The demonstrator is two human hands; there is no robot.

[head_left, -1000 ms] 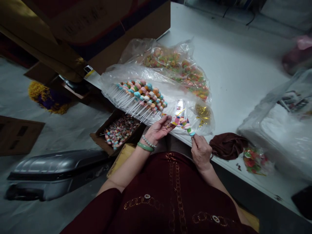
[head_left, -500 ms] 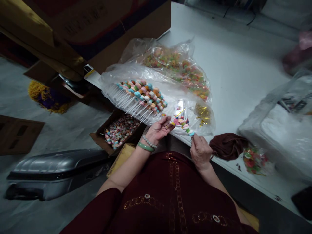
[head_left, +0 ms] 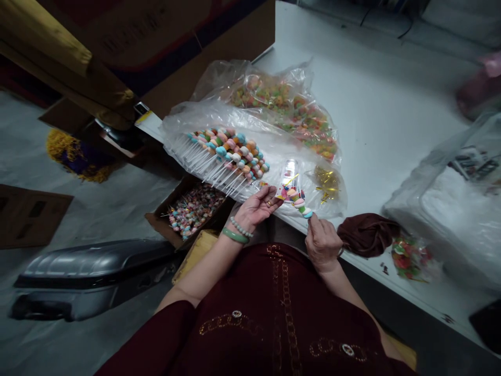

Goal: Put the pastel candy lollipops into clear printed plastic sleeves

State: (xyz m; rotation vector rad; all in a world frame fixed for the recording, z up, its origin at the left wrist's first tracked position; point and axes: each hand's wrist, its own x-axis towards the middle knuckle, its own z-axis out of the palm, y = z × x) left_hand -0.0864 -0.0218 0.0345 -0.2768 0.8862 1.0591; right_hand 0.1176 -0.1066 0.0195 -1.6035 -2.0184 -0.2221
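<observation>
A marshmallow skewer [head_left: 299, 204] in pink, white, green and blue sits between my hands above the table edge. My right hand [head_left: 323, 241] is closed around its lower end, hiding the stick. At the upper end, my left hand [head_left: 258, 208], palm turned up, pinches the edge of a small printed plastic wrapper [head_left: 282, 193]. How far that wrapper covers the candy is hard to see. Beyond lie a stack of clear printed wrappers [head_left: 290, 171] and a bunch of gold twist ties [head_left: 326, 180]. Left of them, many marshmallow skewers [head_left: 235, 152] lie piled on plastic, white sticks toward me.
Bags of colourful gummy candy [head_left: 282, 99] lie behind on the white table [head_left: 364, 104]. An open carton [head_left: 158, 225] of wrapped candy stands below left, near a grey suitcase [head_left: 94, 266]. Brown cloth [head_left: 366, 235] and a small candy bag [head_left: 409, 256] are at right.
My left fingers have shifted slightly at the wrapper's edge, and less of its white part shows. My right hand keeps its hold on the skewer in nearly the same place.
</observation>
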